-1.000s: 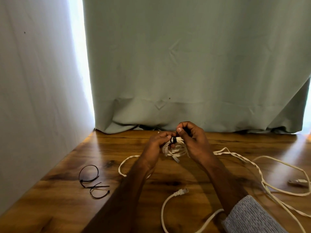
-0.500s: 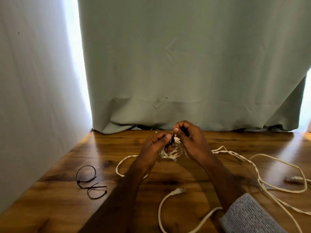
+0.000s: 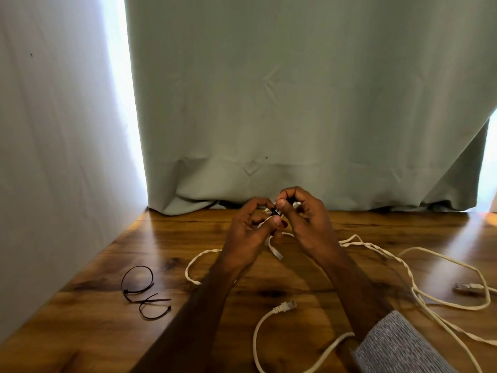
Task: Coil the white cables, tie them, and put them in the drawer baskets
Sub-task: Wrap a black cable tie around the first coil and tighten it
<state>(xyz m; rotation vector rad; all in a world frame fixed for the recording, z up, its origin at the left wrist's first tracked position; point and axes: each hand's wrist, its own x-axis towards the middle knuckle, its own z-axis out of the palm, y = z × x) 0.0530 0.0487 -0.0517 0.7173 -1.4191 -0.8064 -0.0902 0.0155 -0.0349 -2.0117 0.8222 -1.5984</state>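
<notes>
grey knit sleeve on R arm, L arm bare

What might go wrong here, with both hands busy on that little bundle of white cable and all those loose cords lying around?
1. The left hand and right hand pinch a small black tie on the coiled cable; if a pinch slips, the coil may spring loose.
2. A loose white cable runs close by the right forearm, so it could snag or drag when the bundle is lifted.
3. The spare black ties lie out to the left on the wooden table, a reach away.
</notes>
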